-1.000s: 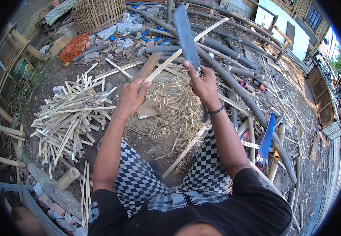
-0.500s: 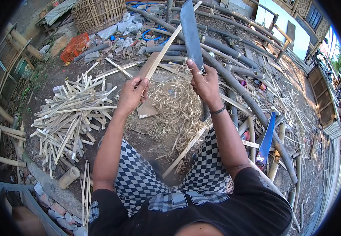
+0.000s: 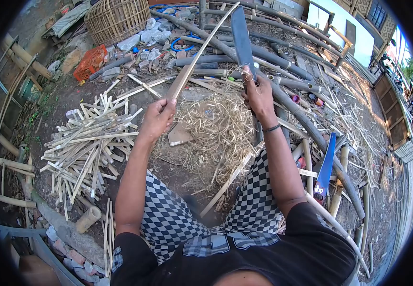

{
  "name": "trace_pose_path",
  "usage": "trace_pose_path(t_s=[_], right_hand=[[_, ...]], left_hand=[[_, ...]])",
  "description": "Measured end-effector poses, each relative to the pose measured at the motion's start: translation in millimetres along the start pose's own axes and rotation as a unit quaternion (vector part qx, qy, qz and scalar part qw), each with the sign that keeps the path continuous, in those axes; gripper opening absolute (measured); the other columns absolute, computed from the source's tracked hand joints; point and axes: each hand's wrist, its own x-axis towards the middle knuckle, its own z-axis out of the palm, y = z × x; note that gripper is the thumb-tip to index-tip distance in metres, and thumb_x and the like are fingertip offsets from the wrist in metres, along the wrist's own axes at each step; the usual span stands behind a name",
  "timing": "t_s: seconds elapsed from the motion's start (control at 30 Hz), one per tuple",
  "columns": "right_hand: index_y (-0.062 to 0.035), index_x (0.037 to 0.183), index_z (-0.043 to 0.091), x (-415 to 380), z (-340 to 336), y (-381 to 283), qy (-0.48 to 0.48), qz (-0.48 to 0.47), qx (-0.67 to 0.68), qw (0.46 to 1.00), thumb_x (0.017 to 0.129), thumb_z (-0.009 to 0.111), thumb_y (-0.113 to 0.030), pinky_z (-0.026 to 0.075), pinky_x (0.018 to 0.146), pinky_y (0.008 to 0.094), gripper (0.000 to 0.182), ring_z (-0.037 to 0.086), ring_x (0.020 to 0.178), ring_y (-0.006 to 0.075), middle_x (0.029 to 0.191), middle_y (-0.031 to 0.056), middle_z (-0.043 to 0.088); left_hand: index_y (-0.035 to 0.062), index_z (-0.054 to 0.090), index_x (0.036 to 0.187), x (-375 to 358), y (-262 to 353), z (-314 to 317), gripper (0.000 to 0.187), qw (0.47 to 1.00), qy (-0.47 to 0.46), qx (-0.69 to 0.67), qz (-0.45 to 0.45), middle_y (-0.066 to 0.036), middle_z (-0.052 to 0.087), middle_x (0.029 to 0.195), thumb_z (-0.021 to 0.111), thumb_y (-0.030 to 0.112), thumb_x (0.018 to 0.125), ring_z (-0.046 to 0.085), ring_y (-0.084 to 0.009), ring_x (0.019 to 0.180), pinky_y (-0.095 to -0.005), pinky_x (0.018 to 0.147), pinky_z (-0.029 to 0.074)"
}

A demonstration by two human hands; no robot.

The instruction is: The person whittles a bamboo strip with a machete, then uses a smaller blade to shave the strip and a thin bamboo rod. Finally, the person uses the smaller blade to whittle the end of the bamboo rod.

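The left hand [image 3: 158, 120] is closed around the near end of 1 long pale wooden strip [image 3: 198, 56], which slants up and away toward the right. The right hand [image 3: 260, 95] grasps a large knife [image 3: 241, 40], its broad dark blade pointing away from the body and its handle running back beside the wrist. The strip's far tip and the blade's tip lie close together in this view; I cannot tell whether they touch. A few thin curls cling near the right thumb. A brown board [image 3: 180, 82] lies alongside the strip, just beyond the left hand. On the ground between the hands and the checkered trousers [image 3: 170, 209] spreads a heap of curly shavings [image 3: 216, 126]. Left of it is a pile of cut strips [image 3: 89, 148]; at the right, a blue saw [image 3: 326, 164] rests near bamboo poles.
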Motion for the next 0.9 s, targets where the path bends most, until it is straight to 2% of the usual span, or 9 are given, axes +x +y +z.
trace_pose_path(t_s=[0.13,0.3,0.37,0.43,0.5,0.6,0.77,0.8,0.9], right_hand=[[0.0008,0.086,0.074,-10,0,-15,0.013,-0.085,-0.179,0.980,0.084,0.067,-0.071,0.053,0.069,0.0382,0.072,0.067,0.072,0.0206,0.069,0.0095,0.067],[0.0010,0.089,0.072,-1,3,-4,0.033,-0.075,-0.125,0.989,0.091,0.061,-0.066,0.052,0.069,0.0392,0.068,0.068,0.072,0.0218,0.071,0.0134,0.068],[0.0021,0.090,0.071,5,1,2,0.023,-0.006,-0.079,0.997,0.099,0.054,-0.057,0.051,0.068,0.0429,0.062,0.069,0.072,0.0280,0.072,0.0165,0.068],[0.0022,0.090,0.070,10,2,8,0.051,-0.047,-0.100,0.993,0.101,0.051,-0.053,0.050,0.068,0.0447,0.059,0.068,0.072,0.0328,0.072,0.0185,0.067],[0.0022,0.091,0.069,13,3,7,0.079,-0.089,-0.121,0.986,0.103,0.049,-0.050,0.050,0.068,0.0464,0.057,0.068,0.072,0.0376,0.072,0.0205,0.067],[0.0028,0.091,0.068,8,0,-8,0.119,-0.087,-0.161,0.976,0.103,0.049,-0.048,0.049,0.072,0.0493,0.055,0.066,0.077,0.0456,0.075,0.0257,0.066],[0.0023,0.092,0.070,-1,11,-3,0.080,-0.160,-0.217,0.959,0.102,0.051,-0.048,0.049,0.068,0.0491,0.054,0.067,0.075,0.0446,0.073,0.0253,0.066],[0.0029,0.094,0.070,2,6,-6,0.088,-0.159,-0.225,0.957,0.103,0.052,-0.048,0.048,0.062,0.0458,0.055,0.066,0.066,0.0357,0.066,0.0196,0.063],[0.0016,0.097,0.071,21,-8,-1,0.141,-0.113,-0.160,0.970,0.105,0.052,-0.045,0.044,0.047,0.0339,0.051,0.060,0.049,0.0139,0.058,0.0077,0.060]], left_hand=[[0.0068,0.056,0.090,4,-6,3,0.032,0.999,-0.003,0.044,0.027,0.007,0.040,0.067,0.054,0.034,0.106,0.036,-0.0016,0.051,-0.0192,0.044,0.028],[0.0051,0.070,0.098,-1,-6,3,0.033,0.970,0.021,0.216,0.108,0.007,0.045,0.064,0.056,0.034,0.105,0.041,-0.0027,0.055,-0.0221,0.049,0.033],[0.0046,0.072,0.100,-1,-6,2,0.033,0.959,0.024,0.249,0.134,0.005,0.049,0.065,0.057,0.033,0.105,0.044,-0.0044,0.056,-0.0243,0.051,0.036],[0.0042,0.074,0.102,-6,1,4,0.033,0.946,0.027,0.281,0.159,0.004,0.052,0.066,0.057,0.033,0.104,0.047,-0.0061,0.058,-0.0265,0.054,0.039],[0.0000,0.074,0.108,-12,6,7,0.040,0.929,0.034,0.314,0.193,-0.012,0.056,0.059,0.057,0.036,0.103,0.051,-0.0169,0.054,-0.0351,0.056,0.043],[-0.0015,0.072,0.114,-12,4,12,0.041,0.905,0.064,0.317,0.275,-0.019,0.063,0.065,0.058,0.035,0.103,0.057,-0.0219,0.056,-0.0371,0.060,0.047],[-0.0014,0.072,0.113,-21,12,11,0.037,0.920,0.058,0.326,0.210,-0.019,0.064,0.068,0.059,0.031,0.103,0.061,-0.0202,0.060,-0.0359,0.062,0.048],[0.0004,0.073,0.113,-21,14,7,0.033,0.920,0.056,0.330,0.202,-0.016,0.065,0.070,0.058,0.029,0.103,0.059,-0.0153,0.063,-0.0336,0.061,0.047],[-0.0014,0.072,0.114,-24,12,2,0.035,0.905,0.075,0.323,0.267,-0.021,0.069,0.076,0.059,0.029,0.103,0.068,-0.0194,0.068,-0.0350,0.064,0.049]])
